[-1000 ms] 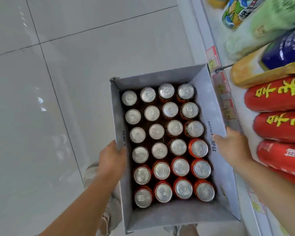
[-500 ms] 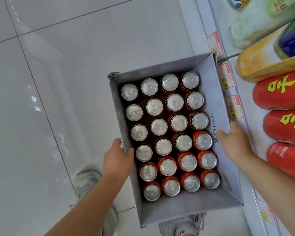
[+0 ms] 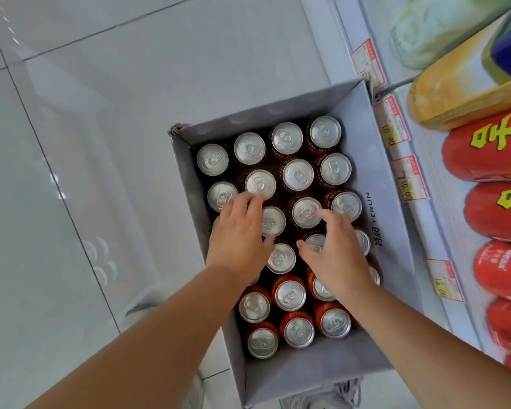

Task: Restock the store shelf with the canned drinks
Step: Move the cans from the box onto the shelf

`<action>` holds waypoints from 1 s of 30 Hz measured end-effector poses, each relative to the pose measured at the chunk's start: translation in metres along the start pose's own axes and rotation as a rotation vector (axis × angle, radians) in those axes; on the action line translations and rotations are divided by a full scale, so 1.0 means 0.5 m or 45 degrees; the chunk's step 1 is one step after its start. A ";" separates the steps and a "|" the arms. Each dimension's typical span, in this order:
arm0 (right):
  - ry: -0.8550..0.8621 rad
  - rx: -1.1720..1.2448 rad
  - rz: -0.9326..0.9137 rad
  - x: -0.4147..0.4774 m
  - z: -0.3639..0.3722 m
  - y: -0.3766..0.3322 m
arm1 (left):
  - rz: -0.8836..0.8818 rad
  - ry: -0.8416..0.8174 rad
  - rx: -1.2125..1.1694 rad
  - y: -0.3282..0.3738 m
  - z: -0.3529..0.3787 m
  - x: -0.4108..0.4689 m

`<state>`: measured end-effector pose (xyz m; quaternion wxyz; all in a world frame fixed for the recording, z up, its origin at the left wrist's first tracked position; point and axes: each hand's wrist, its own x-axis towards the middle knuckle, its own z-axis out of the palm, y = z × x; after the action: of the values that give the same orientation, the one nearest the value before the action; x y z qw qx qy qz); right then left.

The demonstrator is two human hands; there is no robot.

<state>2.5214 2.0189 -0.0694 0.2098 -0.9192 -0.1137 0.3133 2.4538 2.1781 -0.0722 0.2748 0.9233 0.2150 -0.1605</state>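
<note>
**Head view: carton of cans, both hands over the lids**

Entry 1: left hand [image 3: 239, 237] and right hand [image 3: 334, 255], centre frame, fingers spread above the lids, gripping nothing.

Entry 2: canned drinks [image 3: 297, 174], red-sided, upright in the grey carton [image 3: 363, 137], beside the shelf [image 3: 372, 19] at right.

Handling: the cans are packed tight, so you should grip one per hand and lift straight up.

Writing: "TERUN" on the carton's right wall; price tags [image 3: 394, 125] blurred.

Left grip [image 3: 239, 240] and right grip [image 3: 334, 255] are covering several silver-topped red drink cans [image 3: 275, 221]; red plastic packages [image 3: 484, 152] are running past the right edge.
</note>
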 end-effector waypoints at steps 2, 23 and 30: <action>0.035 0.025 -0.002 0.001 0.022 0.009 | 0.011 0.010 0.027 -0.006 0.016 0.011; 0.106 -0.129 0.135 0.065 0.065 0.001 | 0.207 -0.160 0.019 -0.032 0.031 0.049; 0.182 0.363 0.069 -0.072 -0.093 -0.044 | -0.018 -0.204 -0.332 0.031 -0.111 -0.029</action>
<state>2.5209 2.0116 -0.0070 0.3373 -0.9028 -0.0280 0.2655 2.4589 2.1939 -0.0150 0.4077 0.8624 0.2177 -0.2064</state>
